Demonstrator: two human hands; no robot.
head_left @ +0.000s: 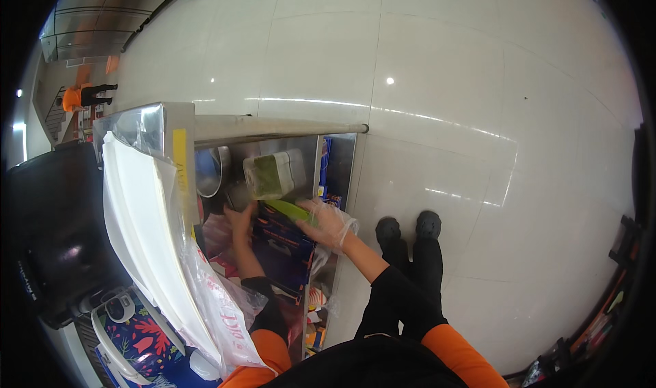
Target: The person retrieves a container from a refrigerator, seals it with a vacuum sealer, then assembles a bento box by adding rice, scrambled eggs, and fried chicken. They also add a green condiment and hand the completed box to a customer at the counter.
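My right hand (pixel 329 223), in a loose clear plastic glove, grips a long green piece (pixel 290 210) that looks like a vegetable, held over a dark blue box (pixel 281 244) on the lower shelf of a steel counter (pixel 273 130). My left hand (pixel 239 225) reaches into the same shelf beside that box, its fingers curled near the box's left edge; whether it holds anything is hidden. Just beyond both hands sits a clear lidded tub with green contents (pixel 272 175). A metal bowl (pixel 212 173) stands to its left.
A stack of white trays (pixel 140 231) and a clear printed plastic bag (pixel 219 306) lie on the counter top at left. A black machine (pixel 51 231) stands further left. My black shoes (pixel 408 229) rest on pale floor tiles (pixel 444 80). Another person in orange (pixel 85 95) stands far off.
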